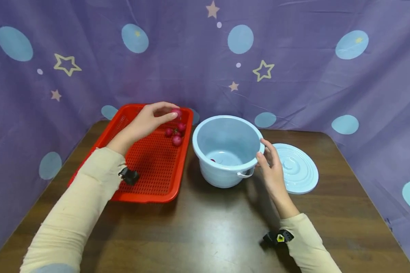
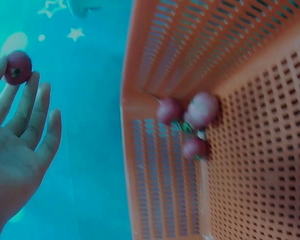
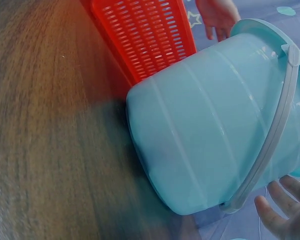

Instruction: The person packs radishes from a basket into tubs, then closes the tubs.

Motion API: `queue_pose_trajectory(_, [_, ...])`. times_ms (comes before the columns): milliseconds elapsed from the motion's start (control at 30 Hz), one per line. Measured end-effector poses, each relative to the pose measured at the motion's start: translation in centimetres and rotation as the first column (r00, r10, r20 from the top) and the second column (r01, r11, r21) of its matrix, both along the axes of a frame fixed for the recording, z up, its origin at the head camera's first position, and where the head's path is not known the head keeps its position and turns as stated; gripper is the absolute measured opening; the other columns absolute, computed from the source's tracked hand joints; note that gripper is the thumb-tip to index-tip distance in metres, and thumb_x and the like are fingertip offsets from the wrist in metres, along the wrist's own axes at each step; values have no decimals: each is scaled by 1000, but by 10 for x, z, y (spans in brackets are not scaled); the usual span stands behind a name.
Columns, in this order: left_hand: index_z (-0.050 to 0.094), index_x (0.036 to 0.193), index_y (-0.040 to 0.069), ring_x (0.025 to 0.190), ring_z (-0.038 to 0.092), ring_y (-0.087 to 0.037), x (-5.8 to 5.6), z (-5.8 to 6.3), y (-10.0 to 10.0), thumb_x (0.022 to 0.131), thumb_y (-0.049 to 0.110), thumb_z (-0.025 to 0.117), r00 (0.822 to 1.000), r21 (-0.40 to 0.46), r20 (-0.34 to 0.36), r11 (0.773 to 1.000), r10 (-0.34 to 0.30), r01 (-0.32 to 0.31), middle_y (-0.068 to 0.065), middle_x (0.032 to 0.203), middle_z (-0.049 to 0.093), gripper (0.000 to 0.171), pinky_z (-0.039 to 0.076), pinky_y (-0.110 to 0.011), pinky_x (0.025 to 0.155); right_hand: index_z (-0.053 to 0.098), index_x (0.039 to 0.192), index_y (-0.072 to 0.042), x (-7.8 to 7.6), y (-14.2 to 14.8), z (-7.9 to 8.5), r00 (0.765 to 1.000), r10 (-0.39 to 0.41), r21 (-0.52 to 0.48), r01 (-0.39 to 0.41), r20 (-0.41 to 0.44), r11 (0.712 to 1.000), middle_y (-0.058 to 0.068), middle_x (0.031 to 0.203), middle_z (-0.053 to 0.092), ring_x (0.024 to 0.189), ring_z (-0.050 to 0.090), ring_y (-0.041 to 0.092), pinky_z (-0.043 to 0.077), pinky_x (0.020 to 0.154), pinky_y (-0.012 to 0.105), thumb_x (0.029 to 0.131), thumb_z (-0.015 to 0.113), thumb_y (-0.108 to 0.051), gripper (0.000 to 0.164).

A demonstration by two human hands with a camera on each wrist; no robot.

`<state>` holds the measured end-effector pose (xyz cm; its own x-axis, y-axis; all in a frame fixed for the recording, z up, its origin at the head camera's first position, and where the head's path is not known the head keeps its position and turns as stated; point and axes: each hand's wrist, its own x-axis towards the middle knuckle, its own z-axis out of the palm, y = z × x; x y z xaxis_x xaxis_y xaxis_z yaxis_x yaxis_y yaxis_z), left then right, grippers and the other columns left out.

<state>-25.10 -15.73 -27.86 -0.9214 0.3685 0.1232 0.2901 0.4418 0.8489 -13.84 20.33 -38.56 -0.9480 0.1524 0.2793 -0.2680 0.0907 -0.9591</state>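
Observation:
A round red radish [image 1: 176,113] is pinched between the thumb and fingers of my left hand [image 1: 148,120], above the far right corner of the red basket [image 1: 172,189]. In the left wrist view the held radish [image 2: 18,67] shows whole at the fingertips. Several more radishes [image 1: 177,140] with bits of green stem lie in that corner of the basket. My right hand [image 1: 272,172] rests at the right rim of the light blue bucket [image 1: 222,176], its fingers fairly straight. A small bit of red [image 1: 213,160] shows inside the bucket, mostly hidden by the near rim.
A round light blue lid [image 1: 298,170] lies on the wooden table [image 1: 191,235] to the right of the bucket. The bucket's pale handle [image 3: 270,140] hangs down its side. A purple patterned cloth [image 1: 198,76] hangs behind the table.

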Motion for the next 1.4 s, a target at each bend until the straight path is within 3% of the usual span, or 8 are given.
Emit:
queue_pose_trajectory(200, [63, 131, 11, 106, 62, -21, 2, 13, 19, 100, 31, 60, 997, 60, -12, 995, -77, 78, -11, 121, 66, 37, 47, -41, 98, 46, 146, -10, 1, -1, 0, 1000, -13, 0, 13, -9, 1000, 22, 122, 54, 96, 55, 14, 49, 76, 24, 102, 53, -14, 45])
queue_pose_trajectory(433, [65, 128, 12, 95, 61, -20, 5, 19, 39, 98, 29, 63, 990, 66, -16, 987, -142, 143, -6, 114, 68, 34, 49, -29, 81, 46, 146, -11, 2, -4, 0, 1000, -16, 0, 16, -4, 1000, 20, 122, 54, 97, 55, 16, 49, 77, 26, 102, 52, -14, 45])
queue_pose_trajectory(733, [67, 125, 18, 95, 57, -20, 9, 18, 57, 95, 34, 67, 982, -68, -4, 980, -187, 186, -3, 111, 67, 34, 47, -40, 84, 44, 147, -10, 2, -4, -2, 1000, 6, -20, -6, -6, 1000, 15, 119, 55, 97, 53, 18, 48, 76, 26, 102, 52, -12, 46])
queue_pose_trajectory(967, [68, 124, 15, 100, 60, -17, 12, 14, 75, 90, 30, 74, 960, -202, -10, 941, -280, 272, 3, 111, 68, 37, 48, -33, 89, 46, 147, -11, 0, 1, -1, 999, -13, -1, 13, -29, 1000, 15, 119, 56, 98, 53, 18, 46, 75, 22, 101, 52, -12, 46])
queue_pose_trajectory(1167, [68, 120, 14, 98, 62, -14, 12, 6, 86, 88, 30, 76, 950, -247, 32, 919, -311, 309, 4, 109, 68, 37, 50, -30, 85, 46, 146, -9, 1, 2, -2, 999, -14, -13, 14, -36, 1000, 14, 117, 56, 96, 53, 17, 46, 74, 24, 101, 52, -9, 46])
queue_pose_trajectory(1400, [67, 123, 10, 100, 60, -16, 12, 3, 88, 89, 25, 77, 943, -271, 3, 908, -332, 320, 2, 108, 69, 39, 48, -32, 87, 46, 146, -9, 1, -2, -1, 999, -7, -20, 6, -32, 1000, 12, 118, 56, 94, 54, 15, 46, 74, 21, 101, 52, -11, 45])
